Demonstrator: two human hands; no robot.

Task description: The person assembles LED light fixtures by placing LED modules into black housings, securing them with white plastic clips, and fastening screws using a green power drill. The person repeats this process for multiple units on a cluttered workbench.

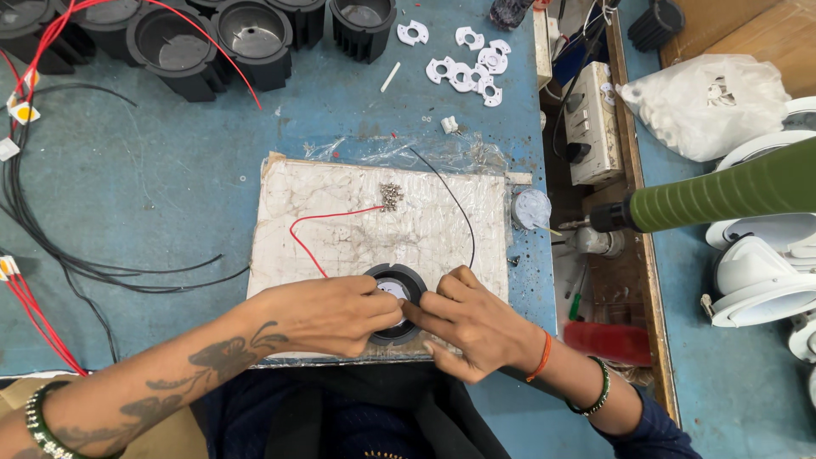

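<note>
Low centre of the frame, both hands pinch at a black round housing (pixel 395 302) on the white board (pixel 340 229) — left hand (pixel 327 314) curled over its left rim, right hand (pixel 472 323) with fingertips pressed at the middle. I'd steady the rim and keep the red wire (pixel 319 223) and black wire (pixel 450 200) clear — small screws (pixel 390 196) lie just above.

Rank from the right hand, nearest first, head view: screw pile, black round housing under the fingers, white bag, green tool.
1. Black round housing: touching the right hand, front of board.
2. Screw pile: mid-board, above.
3. Green tool: right.
4. White bag: far upper right.
</note>
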